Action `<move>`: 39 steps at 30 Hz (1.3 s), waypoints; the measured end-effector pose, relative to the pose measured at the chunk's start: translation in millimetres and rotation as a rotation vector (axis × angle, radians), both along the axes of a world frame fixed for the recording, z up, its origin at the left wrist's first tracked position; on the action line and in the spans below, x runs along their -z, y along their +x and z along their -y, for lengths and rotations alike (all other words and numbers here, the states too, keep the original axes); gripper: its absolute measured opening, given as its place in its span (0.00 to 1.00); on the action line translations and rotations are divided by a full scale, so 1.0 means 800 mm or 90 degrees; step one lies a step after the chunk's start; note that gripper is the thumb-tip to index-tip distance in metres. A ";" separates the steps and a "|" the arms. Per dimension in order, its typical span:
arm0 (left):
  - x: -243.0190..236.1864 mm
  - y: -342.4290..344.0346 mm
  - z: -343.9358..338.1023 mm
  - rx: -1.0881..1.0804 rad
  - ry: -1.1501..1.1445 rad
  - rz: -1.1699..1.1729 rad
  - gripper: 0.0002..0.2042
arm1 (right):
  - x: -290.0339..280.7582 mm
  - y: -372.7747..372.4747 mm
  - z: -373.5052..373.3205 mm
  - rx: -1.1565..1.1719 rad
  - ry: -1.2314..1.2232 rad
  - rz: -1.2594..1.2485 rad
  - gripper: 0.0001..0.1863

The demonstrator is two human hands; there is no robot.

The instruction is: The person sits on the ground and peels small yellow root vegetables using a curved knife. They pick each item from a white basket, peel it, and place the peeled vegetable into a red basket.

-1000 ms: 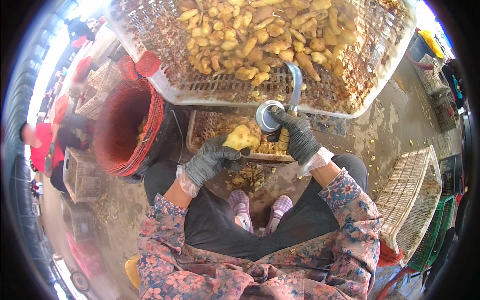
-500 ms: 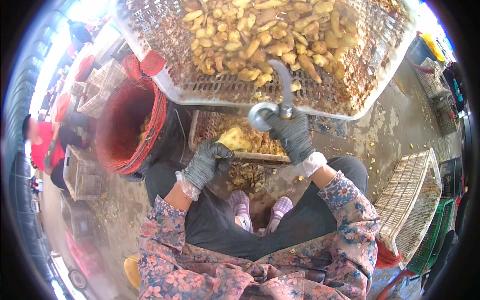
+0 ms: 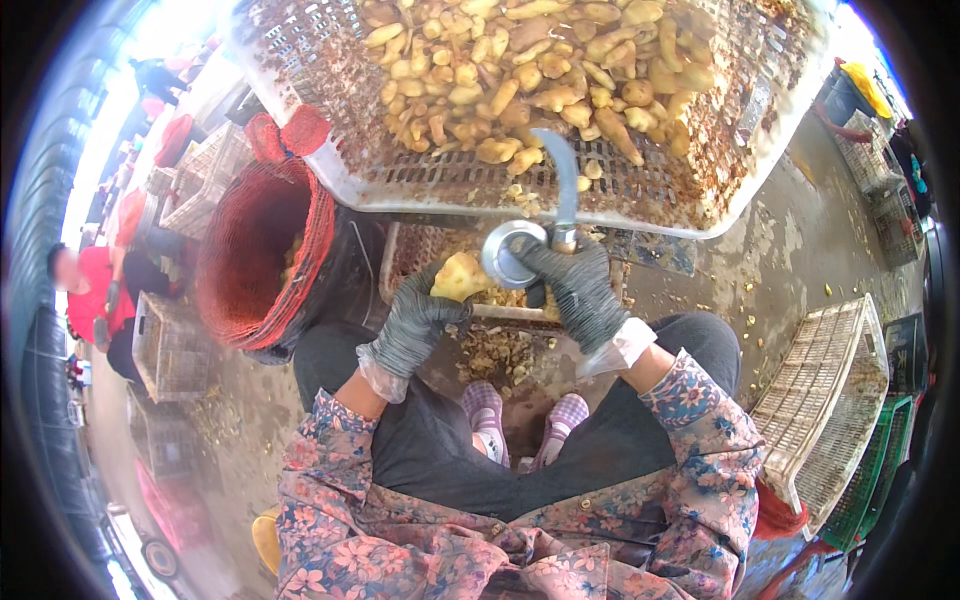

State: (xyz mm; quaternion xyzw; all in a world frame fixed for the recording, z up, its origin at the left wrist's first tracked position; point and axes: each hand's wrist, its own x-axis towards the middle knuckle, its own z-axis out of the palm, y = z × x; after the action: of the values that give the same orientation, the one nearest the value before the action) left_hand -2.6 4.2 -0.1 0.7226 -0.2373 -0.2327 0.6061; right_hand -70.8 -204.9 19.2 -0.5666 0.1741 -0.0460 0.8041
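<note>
Between the fingers of my grey-gloved left hand (image 3: pixel 415 320) is a knobbly yellow root (image 3: pixel 460 277), ginger-like in shape. To its right my gloved right hand (image 3: pixel 583 298) grips a knife (image 3: pixel 563 180) whose curved, sickle-like blade points up and away from me. A round metal disc (image 3: pixel 512 254) with a shiny rim sits at the same hand's fingers, close to the root. How the disc is held is partly hidden. Beyond both hands, a big white perforated tray (image 3: pixel 430 200) bears a heap of similar yellow roots (image 3: pixel 530 85) and brown peel.
Below the tray stands a low crate (image 3: pixel 392 262) of yellow scraps. At left is a black bucket (image 3: pixel 350 255) lined with red mesh (image 3: pixel 318 235). White crates (image 3: pixel 815 390) and a green crate (image 3: pixel 882 475) stand at right. A person in red (image 3: pixel 92 290) is at far left.
My right hand and the knife have come slightly nearer to me, with the disc shifting left toward the root. The root in my left hand has tilted more upright.
</note>
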 end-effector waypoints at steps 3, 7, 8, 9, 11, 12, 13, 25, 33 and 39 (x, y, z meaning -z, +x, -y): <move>0.006 -0.005 0.008 -0.068 -0.102 -0.226 0.25 | -0.004 0.010 -0.005 -0.003 -0.030 -0.066 0.13; 0.019 0.001 0.017 -0.117 -0.098 -0.046 0.25 | -0.009 0.026 0.015 0.159 -0.022 -0.045 0.13; 0.021 0.003 0.016 -0.125 -0.087 0.005 0.24 | -0.008 0.025 0.014 0.139 -0.004 -0.042 0.13; 0.024 0.005 0.017 -0.135 -0.075 0.055 0.24 | -0.008 0.023 0.014 0.119 0.014 -0.042 0.13; 0.024 0.002 0.011 -0.137 -0.041 0.042 0.22 | -0.006 0.017 0.008 0.077 0.057 -0.050 0.14; 0.024 -0.003 0.011 -0.150 -0.079 0.055 0.23 | -0.005 0.015 0.001 0.029 0.047 -0.054 0.14; 0.022 -0.007 0.010 -0.159 -0.066 0.042 0.22 | -0.005 0.014 -0.005 -0.018 0.035 -0.056 0.15; 0.013 -0.011 0.009 -0.135 0.067 0.288 0.24 | -0.013 0.012 0.011 -0.040 -0.083 -0.061 0.15; 0.026 -0.006 0.007 -0.168 -0.018 0.182 0.22 | 0.005 -0.004 0.002 0.051 -0.815 0.138 0.12; 0.029 -0.005 0.005 -0.160 0.026 0.074 0.21 | 0.023 -0.015 -0.022 -0.107 -0.953 0.079 0.10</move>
State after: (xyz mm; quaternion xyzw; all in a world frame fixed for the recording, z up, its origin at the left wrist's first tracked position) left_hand -6.3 0.2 -23.1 0.7709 -0.1746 -0.1174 0.6012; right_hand -82.5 -187.6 1.0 -0.9692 0.0071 -0.1222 0.2139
